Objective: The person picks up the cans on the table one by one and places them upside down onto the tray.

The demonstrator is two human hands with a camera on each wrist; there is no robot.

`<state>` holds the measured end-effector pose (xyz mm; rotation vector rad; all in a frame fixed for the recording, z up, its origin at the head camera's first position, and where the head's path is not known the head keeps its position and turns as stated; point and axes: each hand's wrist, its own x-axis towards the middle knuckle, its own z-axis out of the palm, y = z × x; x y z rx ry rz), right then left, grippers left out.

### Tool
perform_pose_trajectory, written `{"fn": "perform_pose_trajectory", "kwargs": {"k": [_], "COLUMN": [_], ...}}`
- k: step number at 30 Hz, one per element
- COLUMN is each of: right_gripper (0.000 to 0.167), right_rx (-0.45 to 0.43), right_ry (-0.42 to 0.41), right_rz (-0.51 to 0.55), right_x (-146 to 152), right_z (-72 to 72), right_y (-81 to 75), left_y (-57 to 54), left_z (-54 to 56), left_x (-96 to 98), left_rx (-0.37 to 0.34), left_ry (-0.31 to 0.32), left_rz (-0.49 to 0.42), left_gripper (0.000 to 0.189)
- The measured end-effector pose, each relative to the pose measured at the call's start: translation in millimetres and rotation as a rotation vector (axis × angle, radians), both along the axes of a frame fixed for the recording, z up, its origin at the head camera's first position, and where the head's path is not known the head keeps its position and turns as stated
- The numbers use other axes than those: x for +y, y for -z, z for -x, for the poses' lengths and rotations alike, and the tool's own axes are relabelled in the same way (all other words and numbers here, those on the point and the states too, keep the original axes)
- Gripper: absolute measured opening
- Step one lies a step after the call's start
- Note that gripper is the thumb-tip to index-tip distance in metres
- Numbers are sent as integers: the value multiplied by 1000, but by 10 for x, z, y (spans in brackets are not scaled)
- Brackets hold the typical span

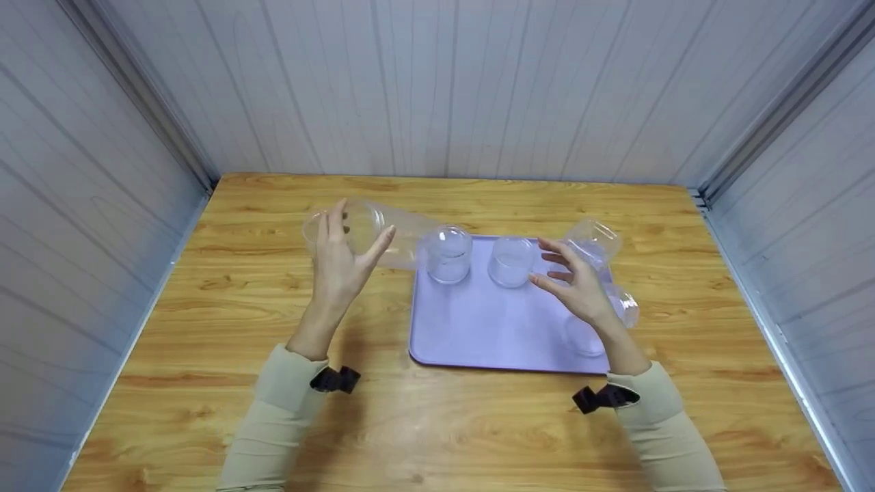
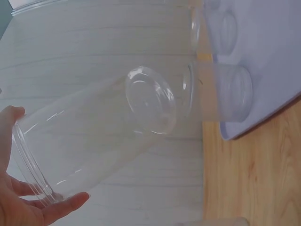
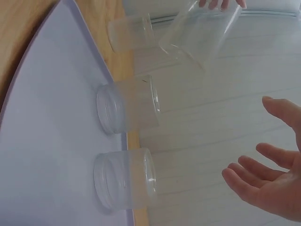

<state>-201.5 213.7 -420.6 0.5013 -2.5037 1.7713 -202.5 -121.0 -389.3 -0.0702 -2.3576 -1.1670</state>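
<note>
Above the tabletop [image 1: 437, 430], the left hand's [image 1: 336, 266] wide-spread grip holds the clear container [image 2: 94, 136], long axis sloping down rightward; the right hand [image 1: 580, 287] is empty. Only the left wrist view resolves the round lower end [image 2: 149, 100].

In the head view, the left hand [image 1: 333, 266] is covering part of the large clear container [image 1: 369, 222], and the right hand [image 1: 577, 285] is hiding part of the lilac tray [image 1: 478, 328]. Both beige sleeves [image 1: 273, 417] are running off the bottom. The left wrist view's lower edge is cutting off a pale object [image 2: 216, 222], obscuring its kind.
</note>
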Motion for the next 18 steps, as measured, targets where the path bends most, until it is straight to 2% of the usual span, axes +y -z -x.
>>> {"fn": "perform_pose_trajectory", "kwargs": {"k": [10, 18], "right_gripper": [55, 57], "right_rx": [18, -21], "right_ry": [-4, -29], "right_rz": [132, 218], "right_x": [-84, -118], "right_z": [-13, -2], "right_y": [112, 187], "left_y": [108, 208], "left_z": [-43, -68], "left_x": [126, 202], "left_rx": [-8, -21], "left_ry": [57, 146], "left_rz": [-106, -228], "left_gripper": [74, 69]}}
